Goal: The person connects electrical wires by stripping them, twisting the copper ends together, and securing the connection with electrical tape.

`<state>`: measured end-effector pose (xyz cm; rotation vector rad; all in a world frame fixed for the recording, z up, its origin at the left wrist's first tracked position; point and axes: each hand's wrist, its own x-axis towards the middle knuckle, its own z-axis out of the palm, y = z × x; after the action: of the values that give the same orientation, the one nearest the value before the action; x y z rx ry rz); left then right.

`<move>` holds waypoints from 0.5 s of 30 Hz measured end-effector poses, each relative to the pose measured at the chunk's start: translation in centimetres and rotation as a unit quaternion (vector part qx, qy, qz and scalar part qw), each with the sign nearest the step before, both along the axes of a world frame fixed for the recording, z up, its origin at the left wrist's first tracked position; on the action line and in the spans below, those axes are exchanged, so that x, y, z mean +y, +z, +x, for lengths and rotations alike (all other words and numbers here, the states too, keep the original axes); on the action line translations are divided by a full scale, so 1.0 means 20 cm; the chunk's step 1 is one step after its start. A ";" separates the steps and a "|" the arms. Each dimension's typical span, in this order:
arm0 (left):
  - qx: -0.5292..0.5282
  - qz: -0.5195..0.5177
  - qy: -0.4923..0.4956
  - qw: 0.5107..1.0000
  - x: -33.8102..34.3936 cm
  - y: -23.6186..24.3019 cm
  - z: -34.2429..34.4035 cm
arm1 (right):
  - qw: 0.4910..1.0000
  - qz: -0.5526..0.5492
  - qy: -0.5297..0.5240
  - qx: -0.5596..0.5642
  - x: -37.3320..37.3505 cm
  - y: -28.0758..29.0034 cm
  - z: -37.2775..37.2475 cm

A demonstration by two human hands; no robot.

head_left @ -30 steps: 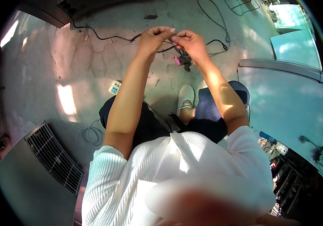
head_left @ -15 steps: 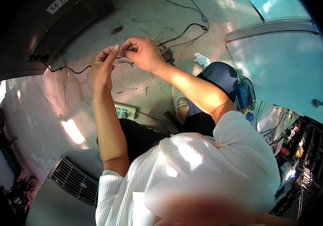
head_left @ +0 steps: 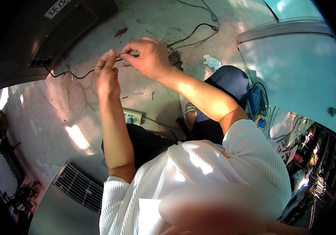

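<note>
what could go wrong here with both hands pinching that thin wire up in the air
The thin wire is held only by fingertips of the left hand and right hand, so it could slip out and drop to the concrete floor. Its black lead trails loose across that floor and might snag or tug the pinch. A power strip lies near the person's legs and could get knocked.

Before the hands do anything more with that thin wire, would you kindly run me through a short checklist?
1. Left hand pinching the wire: ok, fingertips closed on it.
2. Right hand gripping the wire end: ok.
3. Wire end bare or stripped: cannot tell, too small.
4. Wire slack: ok, it sags toward the dark unit.
5. Power strip on the floor disconnected from this wire: cannot tell.
</note>
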<state>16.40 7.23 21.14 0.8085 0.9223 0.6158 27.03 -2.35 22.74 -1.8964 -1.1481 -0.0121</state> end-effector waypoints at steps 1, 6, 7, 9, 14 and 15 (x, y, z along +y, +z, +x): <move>-0.007 0.007 -0.002 1.000 0.00 -0.01 0.00 | 1.000 0.015 0.001 -0.007 0.00 -0.01 0.01; -0.017 0.037 0.003 0.999 -0.01 -0.02 0.01 | 0.999 0.041 0.008 -0.031 0.02 -0.03 0.02; -0.019 0.045 -0.004 0.999 -0.01 -0.02 0.01 | 0.998 0.040 0.010 -0.037 0.02 -0.03 0.02; -0.023 0.060 -0.018 0.998 0.00 -0.02 0.00 | 0.998 0.046 0.012 -0.042 0.03 -0.03 0.02; -0.019 0.093 -0.032 0.995 0.01 -0.02 -0.02 | 0.999 0.043 0.020 -0.025 0.02 -0.01 0.01; -0.021 0.098 -0.039 0.994 0.01 -0.02 -0.02 | 0.999 0.041 0.026 -0.016 0.02 -0.01 0.01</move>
<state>15.94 7.49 20.78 0.9990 0.7967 0.6594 27.26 -1.91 22.45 -1.7990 -1.2003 -0.0596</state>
